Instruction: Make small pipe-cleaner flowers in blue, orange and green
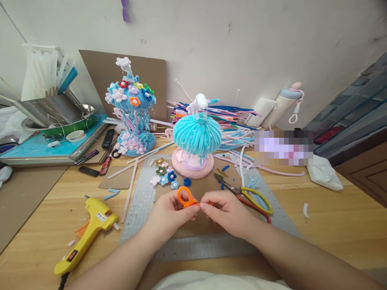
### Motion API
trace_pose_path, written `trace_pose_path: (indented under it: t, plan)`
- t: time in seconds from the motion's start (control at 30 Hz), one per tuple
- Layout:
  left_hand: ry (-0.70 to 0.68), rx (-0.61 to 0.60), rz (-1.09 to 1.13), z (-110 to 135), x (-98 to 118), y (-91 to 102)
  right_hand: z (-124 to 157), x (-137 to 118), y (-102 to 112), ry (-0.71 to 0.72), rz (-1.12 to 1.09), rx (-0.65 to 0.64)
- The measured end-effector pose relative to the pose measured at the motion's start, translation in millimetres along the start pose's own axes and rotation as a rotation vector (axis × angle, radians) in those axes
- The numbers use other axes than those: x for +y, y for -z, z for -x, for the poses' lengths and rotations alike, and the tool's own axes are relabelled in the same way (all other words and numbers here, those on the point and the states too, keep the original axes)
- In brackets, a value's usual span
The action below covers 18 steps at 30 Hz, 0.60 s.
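Note:
An orange pipe cleaner (185, 198), bent into a loop at one end, is held between both hands above the cutting mat. My left hand (173, 210) pinches it just below the loop. The straight end sits between the thumb and fingers of my right hand (224, 209). Small pipe-cleaner flowers (164, 177) in green, blue and pink lie just beyond my left hand. Scissors (250, 197) with yellow and red handles rest open beside my right hand. Behind the hands stands a turquoise pipe-cleaner jellyfish lamp (198, 135) on a round pink base.
A yellow glue gun (90, 233) lies at the left. A finished-looking flowered lamp (131, 108) stands farther back, near a metal bowl (57, 108). Bundled pipe cleaners (236, 139) lie along the wall. A white case (323, 172) and a tumbler (282, 106) are at the right.

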<state>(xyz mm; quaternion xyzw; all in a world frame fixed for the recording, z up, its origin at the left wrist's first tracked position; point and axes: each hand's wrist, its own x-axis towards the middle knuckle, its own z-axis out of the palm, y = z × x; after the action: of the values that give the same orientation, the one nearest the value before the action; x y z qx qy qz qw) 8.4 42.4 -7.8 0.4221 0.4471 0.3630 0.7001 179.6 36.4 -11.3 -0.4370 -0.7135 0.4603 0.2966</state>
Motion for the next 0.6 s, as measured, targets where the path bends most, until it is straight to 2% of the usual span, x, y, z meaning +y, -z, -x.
trace_pose_path:
  t: [0.07, 0.13, 0.23, 0.33, 0.4, 0.47, 0.6]
  plan:
    - [-0.018, 0.011, -0.009, 0, 0, 0.7, -1, 0, 1, -0.010, -0.016, 0.027]
    - [-0.048, 0.036, -0.020, -1, 0, 2.8, -2, 2, 5, -0.084, -0.109, 0.087]
    - [-0.108, 0.081, -0.033, -2, 0, 6.7, -5, 8, 14, -0.154, -0.338, 0.285]
    - [-0.141, 0.096, -0.038, -2, -2, 8.7, -8, 12, 21, -0.074, -0.489, 0.509]
    - [-0.134, 0.091, -0.050, -3, -3, 8.7, -8, 12, 20, -0.036, -0.501, 0.579]
    - [-0.125, 0.090, -0.052, -3, -4, 8.2, -8, 11, 16, -0.038, -0.541, 0.546]
    - [-0.117, 0.080, -0.018, -3, -2, 6.0, -7, 8, 4, -0.035, -0.691, 0.270]
